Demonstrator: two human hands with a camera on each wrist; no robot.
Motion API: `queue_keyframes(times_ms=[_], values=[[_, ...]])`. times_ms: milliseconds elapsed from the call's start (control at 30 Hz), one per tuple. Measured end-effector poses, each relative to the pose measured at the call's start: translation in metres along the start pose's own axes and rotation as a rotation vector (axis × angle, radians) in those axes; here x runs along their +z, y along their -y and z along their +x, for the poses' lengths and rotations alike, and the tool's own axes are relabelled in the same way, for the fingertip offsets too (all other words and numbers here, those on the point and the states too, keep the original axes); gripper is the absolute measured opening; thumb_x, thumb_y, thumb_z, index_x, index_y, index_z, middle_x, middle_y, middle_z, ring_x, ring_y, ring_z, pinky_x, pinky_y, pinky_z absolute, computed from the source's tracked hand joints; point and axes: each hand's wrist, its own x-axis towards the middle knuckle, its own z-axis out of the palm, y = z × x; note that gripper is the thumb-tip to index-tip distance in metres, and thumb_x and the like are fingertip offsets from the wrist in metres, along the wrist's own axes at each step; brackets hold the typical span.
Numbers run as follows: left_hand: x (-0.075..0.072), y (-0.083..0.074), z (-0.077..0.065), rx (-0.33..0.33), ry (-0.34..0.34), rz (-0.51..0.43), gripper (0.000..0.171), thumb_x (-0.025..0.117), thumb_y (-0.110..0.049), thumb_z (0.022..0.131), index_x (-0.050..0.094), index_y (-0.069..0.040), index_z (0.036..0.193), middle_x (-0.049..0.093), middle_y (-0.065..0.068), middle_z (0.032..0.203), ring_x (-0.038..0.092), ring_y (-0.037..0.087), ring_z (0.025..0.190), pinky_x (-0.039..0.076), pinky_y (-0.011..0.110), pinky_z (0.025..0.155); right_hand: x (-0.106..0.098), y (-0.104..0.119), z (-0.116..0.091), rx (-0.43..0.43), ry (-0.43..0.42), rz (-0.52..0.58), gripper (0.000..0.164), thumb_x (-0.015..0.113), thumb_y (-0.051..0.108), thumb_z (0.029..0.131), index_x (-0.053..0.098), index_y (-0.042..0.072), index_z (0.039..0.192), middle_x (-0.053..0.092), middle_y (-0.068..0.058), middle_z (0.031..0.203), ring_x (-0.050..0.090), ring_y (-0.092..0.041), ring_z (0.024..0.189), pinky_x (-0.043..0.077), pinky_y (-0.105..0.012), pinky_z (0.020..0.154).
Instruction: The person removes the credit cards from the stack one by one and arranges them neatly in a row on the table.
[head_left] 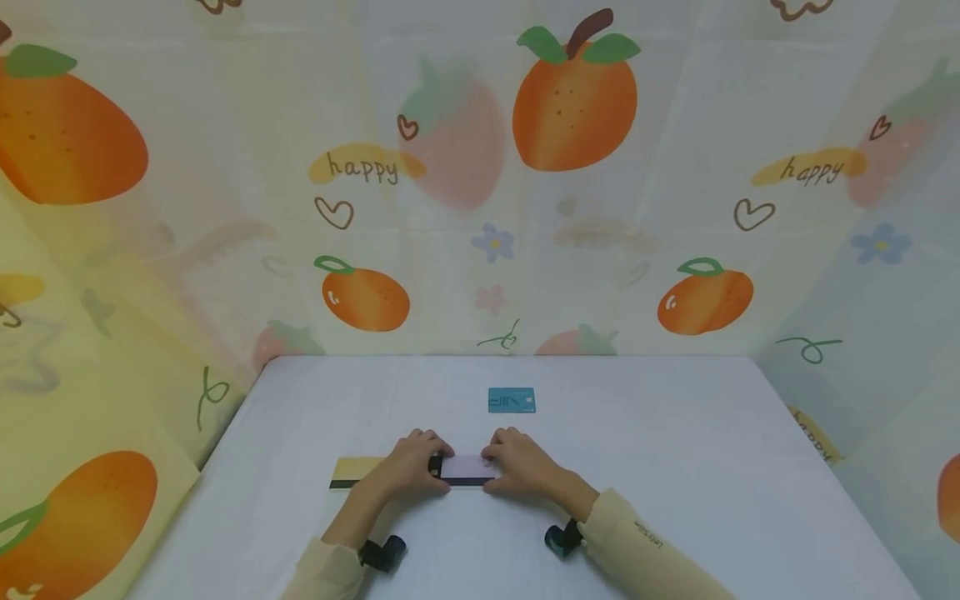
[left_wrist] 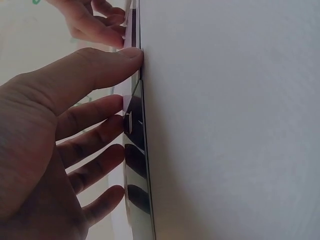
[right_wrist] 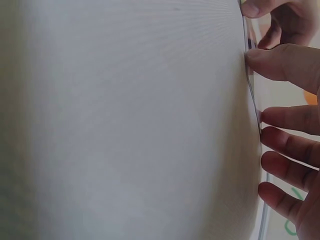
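On the white table, a pale purple card [head_left: 467, 467] with a dark stripe along its near edge lies between the two hands. My left hand [head_left: 407, 467] holds its left end, thumb at the near edge and index finger at the far edge. My right hand [head_left: 525, 467] grips the right end the same way, its other fingertips at the table surface in the right wrist view. A small black card part with a light patch [head_left: 434, 466] shows under the left hand; the rest is hidden. Left of that hand lies a yellow card [head_left: 356, 469] with a black stripe, partly covered.
A teal VIP card [head_left: 512, 400] lies farther back, beyond the right hand. Behind the table [head_left: 660, 433] hangs a fruit-patterned cloth [head_left: 600, 275], which continues along both sides. Small black wrist cameras [head_left: 384, 553] sit at both wrists, close above the table.
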Motion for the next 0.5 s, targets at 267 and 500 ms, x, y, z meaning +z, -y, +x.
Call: queue_keyframes(times_ms=[267,500], values=[[0.0021,0.0016,-0.0026,0.010,-0.021,-0.004,0.045,0.085,-0.028,0.070,0.069,-0.012,0.109,0.063,0.004,0.110,0.051,0.022,0.104,0.041,0.049,0.094,0.0004,-0.0004,-0.0007,-0.018,0.003,0.008,0.045,0.079,0.039,0.077,0.071,0.015,0.114,0.056,0.006,0.099,0.043,-0.008,0.087,0.039,-0.020,0.074],[0.0040,0.0018,-0.0020,0.002,-0.025,-0.003,0.045,0.084,-0.028,0.071,0.069,-0.012,0.110,0.063,0.004,0.111,0.050,0.022,0.103,0.042,0.049,0.095,0.0008,-0.0006,-0.0002,-0.007,0.006,-0.002,0.044,0.079,0.040,0.077,0.071,0.016,0.114,0.056,0.007,0.099,0.043,-0.008,0.087,0.039,-0.020,0.074]])
